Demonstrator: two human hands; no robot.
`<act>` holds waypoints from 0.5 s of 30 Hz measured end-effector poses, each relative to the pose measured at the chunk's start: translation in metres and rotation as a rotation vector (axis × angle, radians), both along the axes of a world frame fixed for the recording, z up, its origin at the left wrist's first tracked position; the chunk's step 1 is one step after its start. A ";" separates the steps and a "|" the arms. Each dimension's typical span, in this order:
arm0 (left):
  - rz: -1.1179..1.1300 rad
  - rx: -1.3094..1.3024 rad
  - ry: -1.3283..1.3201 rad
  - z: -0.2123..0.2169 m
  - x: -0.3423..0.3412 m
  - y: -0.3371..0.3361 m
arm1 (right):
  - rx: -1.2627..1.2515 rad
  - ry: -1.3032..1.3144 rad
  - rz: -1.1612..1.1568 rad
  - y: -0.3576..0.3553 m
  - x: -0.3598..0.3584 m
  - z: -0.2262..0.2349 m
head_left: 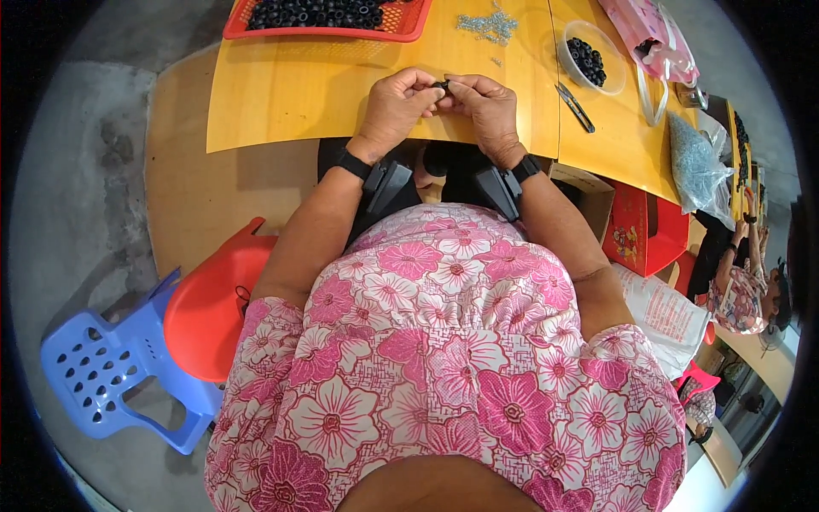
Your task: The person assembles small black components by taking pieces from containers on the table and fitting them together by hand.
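Close to the table's near edge, my left hand (394, 104) and my right hand (488, 106) meet fingertip to fingertip. Between them they pinch a small black part (441, 86), mostly hidden by the fingers. It resembles the black ring-shaped pieces (311, 14) heaped in the red plastic basket (337, 35) at the far left. To the right of my hands, more black rings (586, 61) lie in a clear round bowl (616, 83). A small pile of shiny, clear or silvery bits (489, 26) sits on the table beyond my hands.
A slim dark cutter or pen-like tool (576, 108) lies on the yellow table (299, 94). At right are a pink bag (653, 38), a plastic bag of small pieces (699, 162) and a red box (644, 226). Left stand red (213, 307) and blue (102, 375) chairs; other people (738, 290) sit far right.
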State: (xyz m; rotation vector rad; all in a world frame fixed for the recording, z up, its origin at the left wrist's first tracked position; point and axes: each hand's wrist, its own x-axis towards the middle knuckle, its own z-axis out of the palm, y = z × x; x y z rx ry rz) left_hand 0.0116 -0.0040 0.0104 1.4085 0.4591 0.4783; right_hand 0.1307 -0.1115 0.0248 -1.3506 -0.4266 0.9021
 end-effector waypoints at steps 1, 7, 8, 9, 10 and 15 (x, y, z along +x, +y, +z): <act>0.002 0.011 -0.007 0.000 0.000 0.000 | -0.001 0.005 0.004 0.000 0.001 -0.001; 0.006 0.013 0.001 -0.002 -0.001 0.000 | -0.030 0.113 0.081 0.000 0.009 0.003; 0.006 0.013 0.001 -0.003 -0.001 0.000 | -0.029 0.113 0.081 0.000 0.011 0.002; 0.012 0.032 0.014 -0.005 -0.001 0.000 | -0.019 0.145 0.106 0.000 0.012 -0.001; 0.017 0.050 0.026 -0.005 0.000 0.000 | -0.009 0.177 0.129 -0.001 0.015 -0.002; 0.002 0.031 0.040 -0.002 -0.001 0.001 | -0.021 0.204 0.197 0.000 0.025 -0.006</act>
